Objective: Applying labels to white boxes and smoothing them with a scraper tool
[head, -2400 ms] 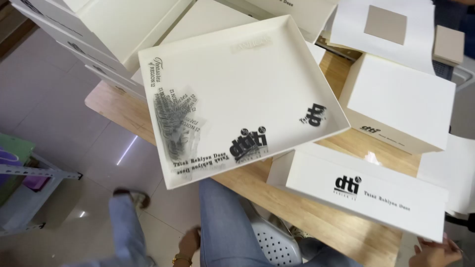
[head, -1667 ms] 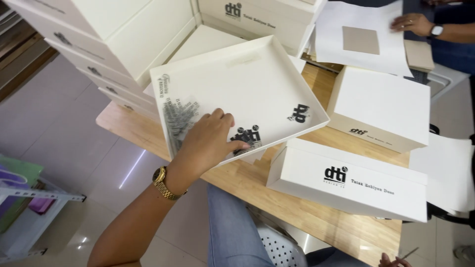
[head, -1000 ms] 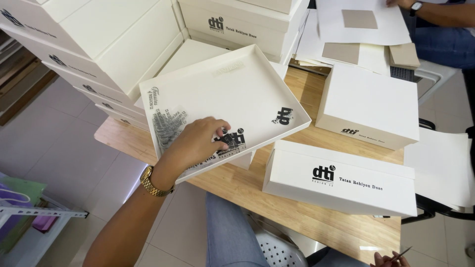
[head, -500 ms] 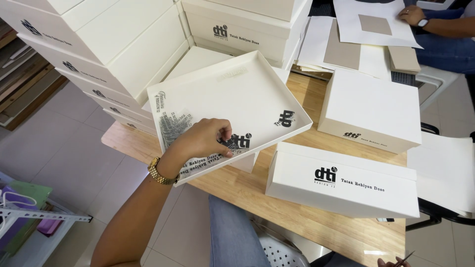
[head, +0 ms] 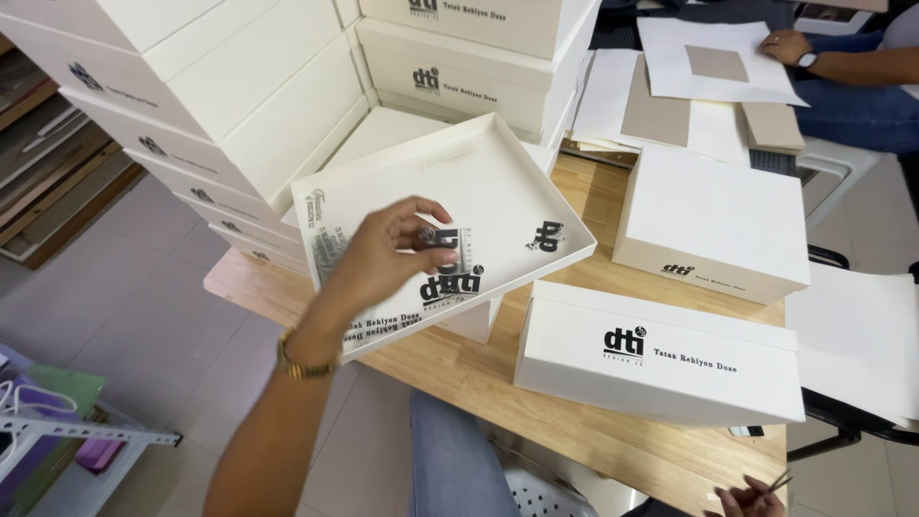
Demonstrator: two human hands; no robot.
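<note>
Head view: the left hand point(head: 383, 254) is reaching over a shallow white tray lid point(head: 498, 182), which is lying tilted with its open side up on other white boxes near the left end of the wooden counter point(head: 574, 421). The thumb and forefinger of this grip are pinching a small clear sticker with black print point(head: 448, 247) and are holding it just above the tray floor; the remaining fingers are curling loosely. More black printed stickers are lying inside the tray: one cluster point(head: 450, 285) just below the pinched piece, a single one point(head: 548, 236) toward the right wall, and a grey smeared patch partly hidden behind the wrist. A gold-coloured watch point(head: 304, 362) is sitting on the left wrist.

The right hand point(head: 751, 496) is showing only at the bottom edge of the frame, well apart from the tray. Its grip is closing on a thin stick-like tool point(head: 777, 482); the kind of tool cannot be determined.

A closed long white box point(head: 661, 373) is lying on the counter just right of the tray, and a square white box point(head: 713, 220) is standing behind it. Stacked white boxes point(head: 211, 77) are filling the upper left. At the upper right, another person's hand point(head: 785, 46) is resting on white sheets with brown card pieces point(head: 718, 62).
</note>
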